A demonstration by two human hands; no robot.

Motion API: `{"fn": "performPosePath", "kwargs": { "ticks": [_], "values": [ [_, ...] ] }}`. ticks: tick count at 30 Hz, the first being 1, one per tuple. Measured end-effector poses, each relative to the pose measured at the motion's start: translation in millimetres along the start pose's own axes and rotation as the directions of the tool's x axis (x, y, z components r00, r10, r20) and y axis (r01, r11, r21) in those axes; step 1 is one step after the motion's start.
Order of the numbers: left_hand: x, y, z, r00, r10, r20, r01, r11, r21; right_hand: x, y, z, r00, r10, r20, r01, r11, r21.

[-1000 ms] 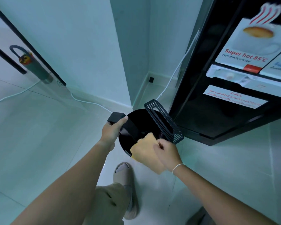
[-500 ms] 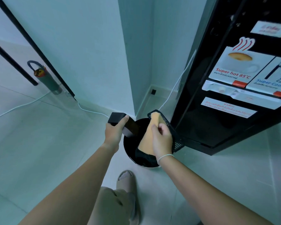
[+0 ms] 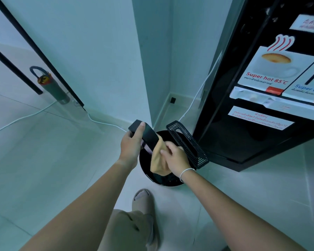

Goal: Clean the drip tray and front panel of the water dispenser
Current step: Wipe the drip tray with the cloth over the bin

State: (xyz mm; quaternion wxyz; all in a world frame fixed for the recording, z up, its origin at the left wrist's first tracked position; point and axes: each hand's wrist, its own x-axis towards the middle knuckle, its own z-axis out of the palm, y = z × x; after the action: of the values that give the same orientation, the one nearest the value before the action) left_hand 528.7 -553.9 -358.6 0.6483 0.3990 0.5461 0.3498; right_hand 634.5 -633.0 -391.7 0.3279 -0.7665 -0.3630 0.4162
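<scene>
My left hand (image 3: pixel 131 147) grips the black drip tray (image 3: pixel 146 133) by its left end and holds it tilted over a round black bin (image 3: pixel 161 179). In my right hand (image 3: pixel 176 160) is a yellow cloth (image 3: pixel 159 160), pinched and pressed against the tray's lower end. The slotted black grille (image 3: pixel 188 144) rests slanted across the bin's right rim. The black water dispenser (image 3: pixel 243 113) stands at the right, its front panel showing a "Super hot 85°C" label (image 3: pixel 265 69) and white taps (image 3: pixel 272 102).
A white wall corner (image 3: pixel 143 69) juts out behind the bin. White cables (image 3: pixel 105 122) run along the floor and up beside the dispenser. A grey cylinder with a loop handle (image 3: pixel 51 86) stands at left behind a black frame. My sandalled foot (image 3: pixel 143 200) is below the bin.
My right hand has slid the cloth from the grille side leftward onto the drip tray. The view has shifted slightly, so more of the dispenser's front panel shows.
</scene>
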Motion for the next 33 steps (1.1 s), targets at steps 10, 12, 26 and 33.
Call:
{"fn": "performPosePath", "kwargs": {
  "ticks": [10,12,26,33],
  "values": [
    [4.8,18.3,-6.5,0.999,0.013,0.034,-0.013,1.000,0.005,-4.6,-5.5,-13.4,0.991,-0.091,0.094,0.074,0.983,0.168],
    [1.7,13.3,-3.9,0.998,0.006,0.055,-0.007,1.000,0.016,-2.1,-17.8,-14.0,0.989,-0.123,0.087,0.102,0.971,0.215],
    [11.8,26.1,-10.3,0.996,0.052,0.075,-0.053,0.999,0.011,-4.1,21.3,-26.1,0.984,-0.116,0.138,0.122,0.992,-0.036],
    [30.6,31.4,-26.6,0.997,0.025,0.072,-0.020,0.998,-0.068,-0.4,24.2,-44.0,1.000,-0.004,0.015,-0.003,0.899,0.437]
  ]
}}
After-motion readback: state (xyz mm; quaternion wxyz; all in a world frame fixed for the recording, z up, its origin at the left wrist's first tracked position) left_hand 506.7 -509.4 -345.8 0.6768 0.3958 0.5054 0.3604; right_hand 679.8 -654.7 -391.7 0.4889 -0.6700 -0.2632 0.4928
